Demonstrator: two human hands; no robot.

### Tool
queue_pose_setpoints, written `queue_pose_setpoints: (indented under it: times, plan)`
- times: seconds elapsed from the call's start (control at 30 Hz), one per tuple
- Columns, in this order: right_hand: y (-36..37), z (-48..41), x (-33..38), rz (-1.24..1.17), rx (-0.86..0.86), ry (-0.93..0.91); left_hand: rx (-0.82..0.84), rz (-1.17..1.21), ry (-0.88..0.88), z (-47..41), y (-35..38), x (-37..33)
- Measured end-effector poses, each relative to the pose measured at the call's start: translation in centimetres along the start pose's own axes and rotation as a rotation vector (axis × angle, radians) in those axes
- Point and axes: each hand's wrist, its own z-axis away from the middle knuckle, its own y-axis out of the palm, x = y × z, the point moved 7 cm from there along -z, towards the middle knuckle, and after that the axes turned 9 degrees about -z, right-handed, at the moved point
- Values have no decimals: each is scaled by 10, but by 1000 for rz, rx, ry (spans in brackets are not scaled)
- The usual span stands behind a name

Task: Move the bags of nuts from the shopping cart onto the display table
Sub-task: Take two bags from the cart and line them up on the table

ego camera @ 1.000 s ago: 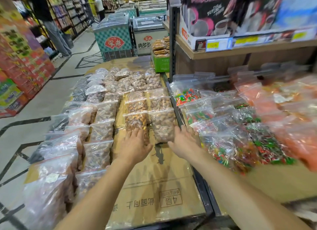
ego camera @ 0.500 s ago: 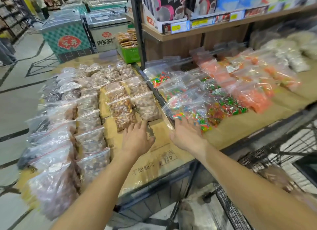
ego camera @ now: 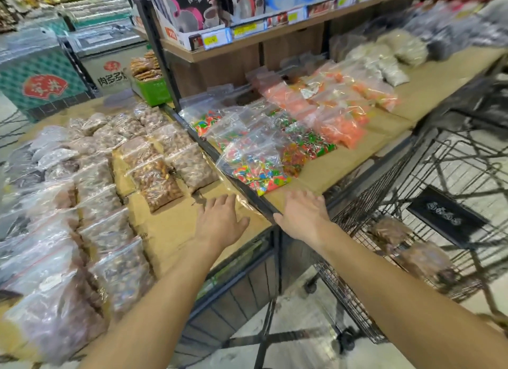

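Clear bags of nuts lie in rows on the cardboard-covered display table at the left. My left hand hovers open over bare cardboard just in front of the nearest bags. My right hand is open too, over the black metal rail between the two tables. At the right stands the black wire shopping cart, with brown bags of nuts lying blurred on its floor. Both hands hold nothing.
Bags of coloured candy and orange sweets cover the adjoining table at the right. A wooden shelf with boxed goods and price tags rises behind. Freezer chests stand at the far left.
My view has swung right, bringing the cart into sight. Both hands have drawn back from the placed nut bags toward the table's front edge, the right one drifting rightward.
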Motion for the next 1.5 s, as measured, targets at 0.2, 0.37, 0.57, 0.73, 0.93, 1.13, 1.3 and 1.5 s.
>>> queue_pose_setpoints:
  times: [0.2, 0.37, 0.57, 0.73, 0.93, 1.13, 1.3, 1.5]
  plan:
    - [1, 22, -92, -56, 1, 107, 23, -33, 93, -11, -4, -90]
    - [-3, 46, -173, -100, -10, 189, 40, -58, 183, -18, -4, -175]
    - [1, 67, -256, -167, -36, 286, 46, -69, 298, -26, 0, -267]
    - [4, 80, -308, -228, -35, 362, 41, -110, 388, -37, 7, -327]
    - [12, 84, -357, -284, -24, 448, 83, -137, 495, -59, 26, -386]
    - [33, 47, -409, -320, 13, 583, 115, -181, 607, -106, 50, -440]
    - [45, 17, -445, -341, -2, 667, 170, -201, 711, -156, 73, -484]
    - [77, -17, -476, -453, 42, 818, 242, -242, 832, -206, 116, -526]
